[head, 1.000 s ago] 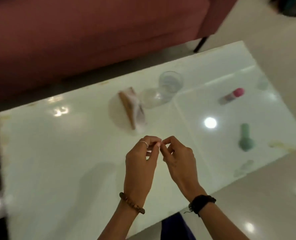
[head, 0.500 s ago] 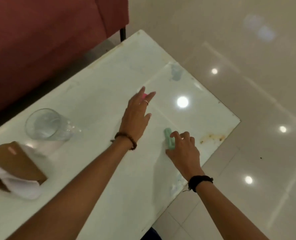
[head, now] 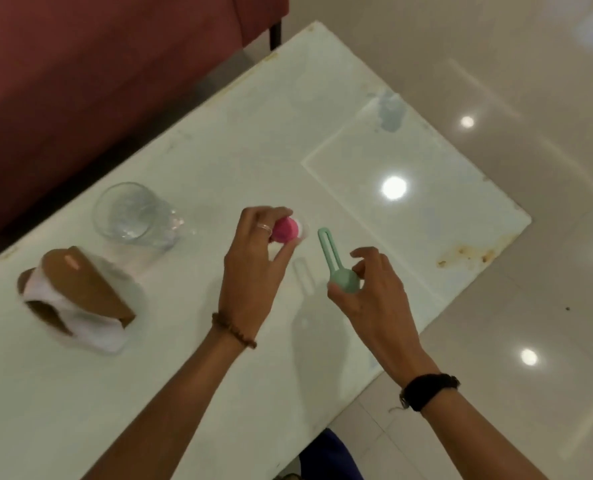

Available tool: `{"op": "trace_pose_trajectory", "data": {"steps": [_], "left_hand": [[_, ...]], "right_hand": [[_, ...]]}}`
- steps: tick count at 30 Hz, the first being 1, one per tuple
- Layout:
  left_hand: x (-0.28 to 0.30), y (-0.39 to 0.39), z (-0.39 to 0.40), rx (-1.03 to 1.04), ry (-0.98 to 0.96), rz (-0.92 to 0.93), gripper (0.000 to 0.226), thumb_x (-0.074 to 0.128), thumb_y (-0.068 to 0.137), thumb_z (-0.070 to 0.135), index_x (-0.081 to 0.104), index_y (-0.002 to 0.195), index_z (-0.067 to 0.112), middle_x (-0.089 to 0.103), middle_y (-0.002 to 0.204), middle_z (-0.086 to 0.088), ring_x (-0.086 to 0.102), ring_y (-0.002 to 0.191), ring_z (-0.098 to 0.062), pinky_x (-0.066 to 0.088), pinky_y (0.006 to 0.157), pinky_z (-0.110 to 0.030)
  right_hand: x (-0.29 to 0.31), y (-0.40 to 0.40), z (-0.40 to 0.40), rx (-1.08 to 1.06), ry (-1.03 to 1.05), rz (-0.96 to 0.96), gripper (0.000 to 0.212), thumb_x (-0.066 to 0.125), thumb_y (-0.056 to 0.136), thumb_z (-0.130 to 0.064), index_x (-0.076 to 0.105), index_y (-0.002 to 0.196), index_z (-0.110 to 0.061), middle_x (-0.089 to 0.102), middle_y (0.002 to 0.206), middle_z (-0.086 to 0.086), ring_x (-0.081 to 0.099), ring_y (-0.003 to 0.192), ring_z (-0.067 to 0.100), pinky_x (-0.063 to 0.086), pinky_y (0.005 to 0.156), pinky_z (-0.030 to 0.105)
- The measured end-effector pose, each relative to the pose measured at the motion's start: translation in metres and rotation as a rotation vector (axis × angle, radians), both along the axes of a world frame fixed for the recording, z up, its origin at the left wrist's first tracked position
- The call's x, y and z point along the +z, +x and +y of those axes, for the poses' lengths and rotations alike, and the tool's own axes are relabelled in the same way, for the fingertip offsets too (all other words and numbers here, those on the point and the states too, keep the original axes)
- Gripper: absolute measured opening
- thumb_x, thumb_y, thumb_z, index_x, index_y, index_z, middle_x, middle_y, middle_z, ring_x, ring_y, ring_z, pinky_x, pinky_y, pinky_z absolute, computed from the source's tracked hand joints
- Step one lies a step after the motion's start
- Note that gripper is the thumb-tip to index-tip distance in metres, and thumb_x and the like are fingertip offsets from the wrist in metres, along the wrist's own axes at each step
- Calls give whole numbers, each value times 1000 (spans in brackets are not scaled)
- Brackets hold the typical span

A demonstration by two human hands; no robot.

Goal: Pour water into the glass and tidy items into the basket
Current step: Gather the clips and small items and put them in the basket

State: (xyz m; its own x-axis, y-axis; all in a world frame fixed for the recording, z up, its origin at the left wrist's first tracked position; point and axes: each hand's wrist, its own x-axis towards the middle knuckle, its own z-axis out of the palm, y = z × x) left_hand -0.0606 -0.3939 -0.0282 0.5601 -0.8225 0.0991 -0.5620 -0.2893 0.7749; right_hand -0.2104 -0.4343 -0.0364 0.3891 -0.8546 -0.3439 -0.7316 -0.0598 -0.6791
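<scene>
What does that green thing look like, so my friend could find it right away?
Start at the white table and go to the side nearer the shiny floor, away from the drinking glass. There the right hand holds the green thing by its round end. It is the only mint-green item, with a long looped handle, unlike the pink-capped container in the left hand.

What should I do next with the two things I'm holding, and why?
Probably carry both across to the brown and white basket at the table's left end and drop them in. Your left hand already grips the pink-capped item, your right hand pinches the green tool by its round end, both are lifted off the table, and the basket lies beside the glass.
</scene>
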Motion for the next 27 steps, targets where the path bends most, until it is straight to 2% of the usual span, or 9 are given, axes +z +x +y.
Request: {"op": "trace_pose_trajectory", "data": {"steps": [2,5,11,16,18,20,22,25,27], "left_hand": [[20,10,44,121,-51,84,33,75,72,14,62,102,7,58,103,-7,59,93,-12,55,78,-18],[43,26,115,246,-80,38,32,75,70,15,63,98,5,60,98,-6,58,91,-10,52,77,-11],[68,71,268,587,-97,2,33,73,69,15,63,100,7,58,100,-5,61,92,-18,52,79,-11],[88,110,417,780,-46,-80,37,69,69,20,63,100,-1,59,101,-9,60,93,-20,50,83,-12],[97,124,485,858,23,-130,37,70,69,20,65,98,-3,61,100,-10,59,93,-18,45,86,-5],[105,136,548,910,120,-200,37,66,73,24,67,96,-4,65,97,-15,55,91,-11,38,87,1],[110,146,616,1002,139,-229,33,65,75,24,67,95,-3,65,97,-17,55,91,-13,39,89,-3],[109,151,702,1188,109,-213,22,73,75,11,66,94,3,62,97,-9,62,88,-21,49,84,-21],[104,154,753,1255,158,-204,25,72,74,14,64,95,3,55,96,-3,55,86,-9,42,82,-8]], "right_hand": [[15,16,23,45,14,-33,34,67,80,-28,54,108,-16,52,98,-4,53,77,7,49,64,21],[38,45,68,109,77,-117,23,69,77,-30,56,95,-24,58,94,-7,59,85,11,56,75,35],[65,133,200,356,179,-135,27,67,74,-43,58,92,-25,62,86,-7,61,79,10,55,70,37],[79,209,337,558,237,-149,30,65,69,-54,55,90,-34,63,69,-17,61,67,-6,47,55,18],[86,237,399,647,262,-169,32,65,69,-56,55,92,-35,61,71,-21,58,63,-14,40,48,7],[91,259,458,714,295,-183,31,65,70,-56,55,89,-34,60,71,-21,58,58,-12,39,47,3],[95,280,526,808,304,-190,29,65,72,-57,54,87,-34,60,72,-18,60,55,-2,41,47,4],[99,304,615,947,288,-217,27,65,76,-52,53,87,-30,58,75,-14,57,63,1,44,52,7],[97,318,669,1050,243,-232,28,65,78,-47,53,89,-25,58,78,-10,53,65,3,40,50,10]]}}
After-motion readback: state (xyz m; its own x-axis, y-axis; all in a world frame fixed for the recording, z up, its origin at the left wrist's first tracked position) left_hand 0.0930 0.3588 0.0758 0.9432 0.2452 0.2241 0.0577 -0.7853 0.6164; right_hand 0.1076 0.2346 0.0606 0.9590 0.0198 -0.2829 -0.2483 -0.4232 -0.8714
